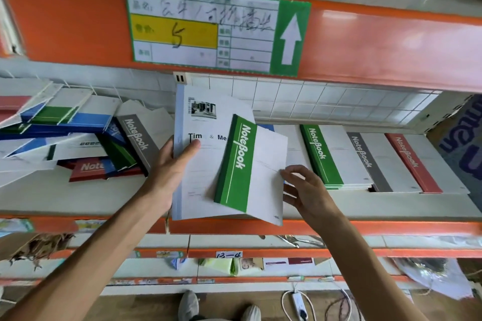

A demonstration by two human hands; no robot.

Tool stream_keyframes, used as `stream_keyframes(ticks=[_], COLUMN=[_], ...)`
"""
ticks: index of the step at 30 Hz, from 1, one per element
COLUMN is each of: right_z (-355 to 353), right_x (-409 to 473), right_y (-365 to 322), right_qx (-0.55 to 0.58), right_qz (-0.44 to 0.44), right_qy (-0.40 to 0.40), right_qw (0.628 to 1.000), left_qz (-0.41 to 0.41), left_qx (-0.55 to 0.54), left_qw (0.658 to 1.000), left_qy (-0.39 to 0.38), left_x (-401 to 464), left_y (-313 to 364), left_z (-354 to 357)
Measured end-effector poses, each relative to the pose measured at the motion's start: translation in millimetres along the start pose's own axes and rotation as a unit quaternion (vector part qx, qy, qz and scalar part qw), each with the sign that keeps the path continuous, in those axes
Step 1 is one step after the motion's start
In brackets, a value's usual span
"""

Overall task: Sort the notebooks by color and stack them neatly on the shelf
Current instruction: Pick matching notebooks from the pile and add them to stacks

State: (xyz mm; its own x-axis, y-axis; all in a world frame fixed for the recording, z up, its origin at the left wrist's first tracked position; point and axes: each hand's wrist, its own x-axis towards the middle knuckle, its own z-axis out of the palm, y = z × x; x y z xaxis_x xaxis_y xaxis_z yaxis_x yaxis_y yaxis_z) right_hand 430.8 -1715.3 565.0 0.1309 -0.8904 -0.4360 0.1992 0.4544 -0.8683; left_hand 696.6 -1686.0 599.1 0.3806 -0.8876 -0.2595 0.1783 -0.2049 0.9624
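Notebook (green spine, white cover) lies on papers gripped by left hand; right hand spread, touching its edge.

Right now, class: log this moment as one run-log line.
left hand: holds white booklet | green notebook: atop booklet | right hand: fingers at notebook edge | green stack: on shelf
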Motion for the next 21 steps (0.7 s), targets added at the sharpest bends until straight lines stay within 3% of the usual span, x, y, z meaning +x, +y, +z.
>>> stream_keyframes(ticks=[4,10,16,21], right_z=[-30,-113,-175,-188], right_x=[1,26,79,106], right_y=[-10,-70,-95,-93], right_qx=[0.016,-0.117,-0.302,-0.373], right_qz=[-0.05,-0.118,-0.077,-0.071], right_qy=[0.081,0.174,0.227,0.243], right_qw=[0.995,0.971,0.923,0.892], left_qz=[0.006,0.013,0.022,0.025], left_qx=[0.001,-0.004,-0.006,0.005], left_qw=[1.0,1.0,0.999,0.999], left_qy=[0.001,-0.015,-0.029,-0.031], left_x=[6,7,-1,-8], left_y=[7,12,9,9], left_z=[-3,4,21,28])
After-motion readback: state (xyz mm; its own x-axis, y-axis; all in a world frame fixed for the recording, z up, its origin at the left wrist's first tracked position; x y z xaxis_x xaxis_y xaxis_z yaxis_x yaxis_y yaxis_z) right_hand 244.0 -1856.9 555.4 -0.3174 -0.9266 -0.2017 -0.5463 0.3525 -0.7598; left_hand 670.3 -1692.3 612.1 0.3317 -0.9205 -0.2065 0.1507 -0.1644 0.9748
